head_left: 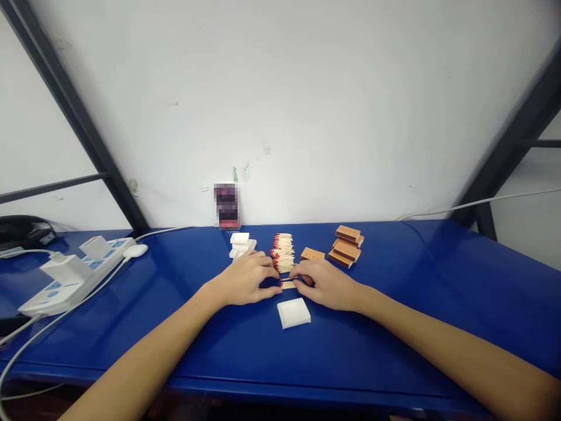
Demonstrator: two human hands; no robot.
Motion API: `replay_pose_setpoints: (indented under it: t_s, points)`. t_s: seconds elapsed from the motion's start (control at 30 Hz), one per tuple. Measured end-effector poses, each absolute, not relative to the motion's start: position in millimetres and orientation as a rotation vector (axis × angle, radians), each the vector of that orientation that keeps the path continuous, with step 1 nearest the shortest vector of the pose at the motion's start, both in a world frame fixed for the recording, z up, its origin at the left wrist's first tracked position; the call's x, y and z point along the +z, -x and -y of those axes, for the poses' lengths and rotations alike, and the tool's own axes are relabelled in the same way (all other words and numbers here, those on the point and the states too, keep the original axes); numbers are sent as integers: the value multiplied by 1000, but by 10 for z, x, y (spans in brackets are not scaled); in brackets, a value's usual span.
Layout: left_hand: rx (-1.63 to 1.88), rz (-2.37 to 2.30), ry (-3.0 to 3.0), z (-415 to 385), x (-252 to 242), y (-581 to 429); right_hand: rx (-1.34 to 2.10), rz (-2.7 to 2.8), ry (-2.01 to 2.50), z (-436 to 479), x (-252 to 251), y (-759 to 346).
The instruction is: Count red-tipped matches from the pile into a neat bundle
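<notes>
Both my hands rest on the blue table (394,327) with a small bundle of red-tipped matches (288,284) between them. My left hand (248,279) curls its fingers onto the bundle's red-tipped end. My right hand (324,283) pinches the other end. Just behind the hands lies a pile of loose matches (283,250). An empty white matchbox tray (293,313) sits in front of the hands, close to my wrists.
A stack of white trays (241,244) lies behind my left hand. One brown matchbox sleeve (312,254) and a pile of brown sleeves (347,244) lie behind my right hand. A white power strip (70,278) with cables fills the far left. A small blurred card (227,206) leans on the wall.
</notes>
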State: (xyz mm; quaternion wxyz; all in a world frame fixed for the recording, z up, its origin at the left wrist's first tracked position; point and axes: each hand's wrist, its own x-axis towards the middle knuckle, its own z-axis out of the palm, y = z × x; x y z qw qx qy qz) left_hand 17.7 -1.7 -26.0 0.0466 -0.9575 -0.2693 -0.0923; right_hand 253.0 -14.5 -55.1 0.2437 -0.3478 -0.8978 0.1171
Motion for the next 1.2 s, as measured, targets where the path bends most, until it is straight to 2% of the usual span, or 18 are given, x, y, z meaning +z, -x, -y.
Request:
replay_pose_setpoints:
  t_s: [1.2]
  points:
    - [-362, 769, 2918, 36, -291, -205, 315, 2459, 981, 134, -555, -2526]
